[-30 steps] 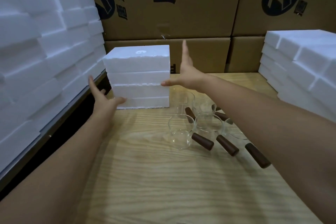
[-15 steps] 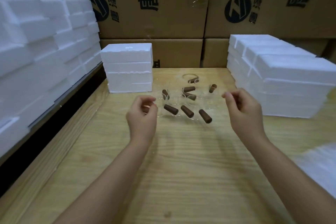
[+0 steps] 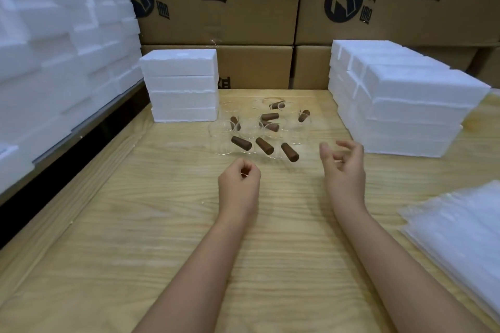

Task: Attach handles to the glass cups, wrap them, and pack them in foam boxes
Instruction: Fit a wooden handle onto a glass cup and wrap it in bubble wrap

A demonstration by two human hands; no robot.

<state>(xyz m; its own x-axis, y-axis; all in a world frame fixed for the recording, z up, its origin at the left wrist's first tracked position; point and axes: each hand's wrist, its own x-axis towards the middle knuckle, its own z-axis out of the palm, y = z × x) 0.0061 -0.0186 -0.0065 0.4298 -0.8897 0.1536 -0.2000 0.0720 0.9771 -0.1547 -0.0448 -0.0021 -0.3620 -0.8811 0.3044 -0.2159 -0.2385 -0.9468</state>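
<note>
Wooden table [image 3: 162,224] bears clear glass cups [image 3: 220,140] with brown handles [image 3: 241,142]; left hand [image 3: 239,189] fisted, right hand's [image 3: 345,170] fingers loosely open, seemingly empty.

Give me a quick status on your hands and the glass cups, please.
Left hand curled, empty; right hand loosely curled, empty. Glass cups with brown handles clustered ahead, untouched. Nothing between hands and cups.

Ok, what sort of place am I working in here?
Most likely a warehouse packing station: printed cardboard cartons stacked behind the wooden table, white foam boxes piled on it and along the left, and a stack of clear plastic sheets at the right edge.
</note>
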